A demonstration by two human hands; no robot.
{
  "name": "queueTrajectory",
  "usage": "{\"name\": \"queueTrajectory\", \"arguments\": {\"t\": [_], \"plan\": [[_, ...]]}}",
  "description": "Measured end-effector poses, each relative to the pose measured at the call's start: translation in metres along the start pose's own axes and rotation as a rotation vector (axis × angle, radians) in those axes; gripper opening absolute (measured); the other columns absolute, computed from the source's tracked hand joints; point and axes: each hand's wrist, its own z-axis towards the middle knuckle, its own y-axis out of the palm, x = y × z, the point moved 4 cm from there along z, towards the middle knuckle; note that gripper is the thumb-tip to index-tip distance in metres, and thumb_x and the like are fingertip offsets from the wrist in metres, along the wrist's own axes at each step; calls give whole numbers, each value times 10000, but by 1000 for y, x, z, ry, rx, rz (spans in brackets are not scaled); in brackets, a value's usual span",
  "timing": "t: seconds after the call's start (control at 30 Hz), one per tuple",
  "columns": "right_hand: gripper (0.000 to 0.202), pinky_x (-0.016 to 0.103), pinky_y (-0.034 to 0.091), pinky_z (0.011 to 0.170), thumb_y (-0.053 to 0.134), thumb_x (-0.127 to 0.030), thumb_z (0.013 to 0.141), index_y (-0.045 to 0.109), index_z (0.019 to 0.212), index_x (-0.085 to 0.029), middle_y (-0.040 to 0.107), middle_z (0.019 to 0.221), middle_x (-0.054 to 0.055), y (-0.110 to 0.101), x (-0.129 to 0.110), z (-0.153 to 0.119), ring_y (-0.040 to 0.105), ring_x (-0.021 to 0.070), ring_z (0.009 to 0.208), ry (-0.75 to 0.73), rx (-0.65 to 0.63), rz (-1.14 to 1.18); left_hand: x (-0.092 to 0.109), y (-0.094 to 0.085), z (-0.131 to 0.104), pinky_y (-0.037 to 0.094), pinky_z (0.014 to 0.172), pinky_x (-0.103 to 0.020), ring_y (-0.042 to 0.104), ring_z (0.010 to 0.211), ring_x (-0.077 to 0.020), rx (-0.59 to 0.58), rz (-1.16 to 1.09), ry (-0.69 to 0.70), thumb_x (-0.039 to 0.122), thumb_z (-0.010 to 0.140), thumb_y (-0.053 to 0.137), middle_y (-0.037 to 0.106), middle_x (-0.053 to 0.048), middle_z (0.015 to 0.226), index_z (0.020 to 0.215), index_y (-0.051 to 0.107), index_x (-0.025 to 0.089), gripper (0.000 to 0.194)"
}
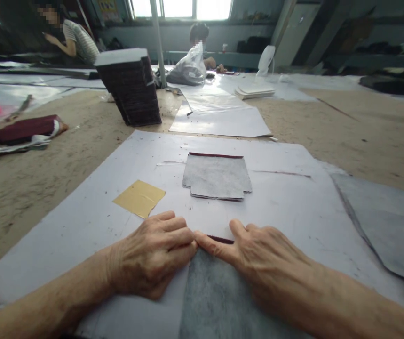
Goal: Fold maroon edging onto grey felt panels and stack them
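A grey sheet (216, 296) with a dark red strip along its far edge lies at the bottom centre. At that edge's left corner, my left hand (155, 254) is closed, its fingertips pinching the corner. My right hand (258, 254) rests on the same edge, its index finger stretched left to touch the left fingertips; its other fingers are partly hidden. Just beyond the hands lies a flat grey piece (217, 176) with notched lower corners and a dark red far edge. A yellow square (140, 198) sits beyond my left hand.
White board (92, 226) lies under the work. Larger grey sheets (388, 221) lie at right. A tall dark stack (131, 87) stands at back left, near a maroon bundle (28, 129). Two people are across the tables.
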Motion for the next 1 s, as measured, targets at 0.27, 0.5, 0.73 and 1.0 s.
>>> {"name": "queueTrajectory", "arguments": {"t": [0.27, 0.5, 0.73, 1.0], "plan": [[106, 294, 371, 671, 486, -183, 780, 582, 823, -173, 546, 825, 51, -3, 32, -30, 499, 173, 781, 315, 159, 368, 1, -2, -2, 354, 599, -335, 466, 682, -170, 18, -101, -46, 64, 727, 422, 552, -62, 806, 996, 525, 141, 297], [87, 252, 335, 639, 569, -102, 674, 511, 690, -165, 560, 768, 10, -2, 28, -31, 479, 133, 736, 384, 132, 579, -20, 0, -4, 403, 886, -292, 470, 1068, -179, 99, -161, -459, 254, 868, 474, 485, -42, 1182, 1221, 422, 277, 357], [70, 218, 330, 599, 532, -149, 710, 580, 667, -175, 562, 670, -20, -18, 47, -30, 482, 94, 642, 328, 269, 767, -16, 5, 10, 364, 558, -209, 518, 609, -105, 137, -247, -462, 263, 889, 414, 550, 11, 631, 779, 589, 196, 217], [220, 209, 295, 482, 553, -362, 677, 562, 638, -146, 430, 536, -32, -44, 115, -1, 361, 73, 504, 488, 239, 1111, -87, -35, 38, 405, 567, -230, 533, 599, -142, 78, -592, -941, 471, 718, 551, 612, -21, 642, 778, 678, 158, 343]]}}
